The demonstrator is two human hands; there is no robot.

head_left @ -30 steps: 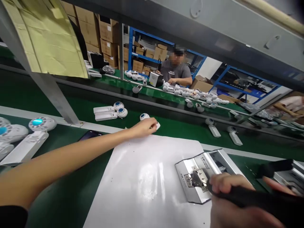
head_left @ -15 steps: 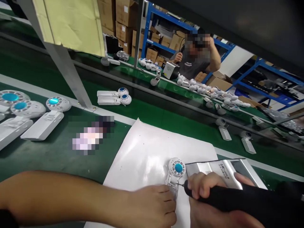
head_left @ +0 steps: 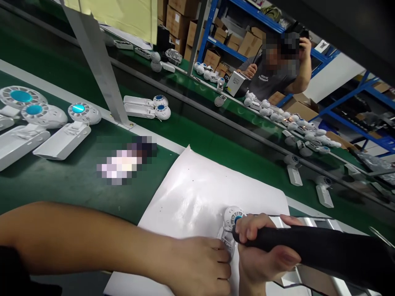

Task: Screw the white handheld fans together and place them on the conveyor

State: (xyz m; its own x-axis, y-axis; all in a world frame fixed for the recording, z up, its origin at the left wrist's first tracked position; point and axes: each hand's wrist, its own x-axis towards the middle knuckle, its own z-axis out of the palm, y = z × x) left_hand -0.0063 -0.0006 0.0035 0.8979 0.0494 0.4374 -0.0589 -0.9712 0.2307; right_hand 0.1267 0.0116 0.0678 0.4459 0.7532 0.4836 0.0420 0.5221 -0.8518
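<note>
On a white sheet (head_left: 197, 193) lies a small white handheld fan (head_left: 231, 214) with a round vented head and a blue centre. My left hand (head_left: 200, 263) has its fingers curled over the fan's lower part, which it mostly hides. Wrapped round a black electric screwdriver (head_left: 311, 250) is my right hand (head_left: 257, 246). The screwdriver's front end is at the fan's joint just below the head; my right fingers cover part of the head, and whether the bit touches a screw cannot be made out.
A silver box (head_left: 335, 225) is partly behind my right hand. Several white fans (head_left: 61, 144) lie at left near a pixelated item (head_left: 123, 162). More fans (head_left: 148, 107) sit on the green conveyor belt (head_left: 203, 144). A metal post (head_left: 101, 70) rises at left. Across the line is a co-worker (head_left: 277, 78).
My right hand and the screwdriver have come left and closer to the fan, now covering part of its head. My left hand keeps its hold. The whole view has shifted slightly.
</note>
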